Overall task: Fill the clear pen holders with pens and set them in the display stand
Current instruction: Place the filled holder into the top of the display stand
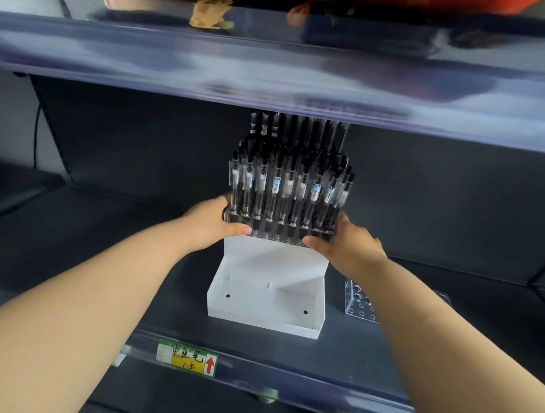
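while both hands grip its ends, left hand (214,223) and right hand (344,243), a clear plastic pen holder (278,229) full of black pens (282,184) sits above the white stepped display stand (266,303) on the dark shelf (117,260).

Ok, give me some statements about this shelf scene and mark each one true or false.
1. The left hand and right hand grip the filled pen holder at its ends. True.
2. The display stand is black. False: it is white.
3. An empty clear holder lies on the shelf to the right of the stand. True.
4. The stand's lowest step already carries a holder. False: it is bare.
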### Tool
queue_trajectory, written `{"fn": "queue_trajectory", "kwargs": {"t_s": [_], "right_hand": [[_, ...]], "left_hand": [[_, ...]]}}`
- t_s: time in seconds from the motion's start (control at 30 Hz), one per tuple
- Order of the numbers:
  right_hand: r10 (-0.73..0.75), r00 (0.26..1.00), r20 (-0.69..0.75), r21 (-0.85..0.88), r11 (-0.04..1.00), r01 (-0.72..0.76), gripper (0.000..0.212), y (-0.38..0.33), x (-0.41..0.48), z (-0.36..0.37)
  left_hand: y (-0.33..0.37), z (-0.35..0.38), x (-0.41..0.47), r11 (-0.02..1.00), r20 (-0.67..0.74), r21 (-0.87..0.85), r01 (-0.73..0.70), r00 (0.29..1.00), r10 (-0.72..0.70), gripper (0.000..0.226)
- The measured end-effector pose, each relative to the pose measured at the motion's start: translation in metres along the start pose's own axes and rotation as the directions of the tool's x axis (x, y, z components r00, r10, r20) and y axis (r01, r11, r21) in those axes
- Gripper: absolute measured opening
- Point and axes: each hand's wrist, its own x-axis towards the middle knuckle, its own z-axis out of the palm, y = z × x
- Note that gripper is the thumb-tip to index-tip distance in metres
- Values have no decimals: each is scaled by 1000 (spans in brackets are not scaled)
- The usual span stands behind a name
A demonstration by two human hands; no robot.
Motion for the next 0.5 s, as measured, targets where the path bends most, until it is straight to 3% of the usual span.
{"fn": "queue_trajectory", "kwargs": {"t_s": [0.5], "right_hand": [[-56,996,75,-16,998,57,60,3,13,-12]], "left_hand": [[9,-11,9,957,20,281,-74,997,71,63]]}}
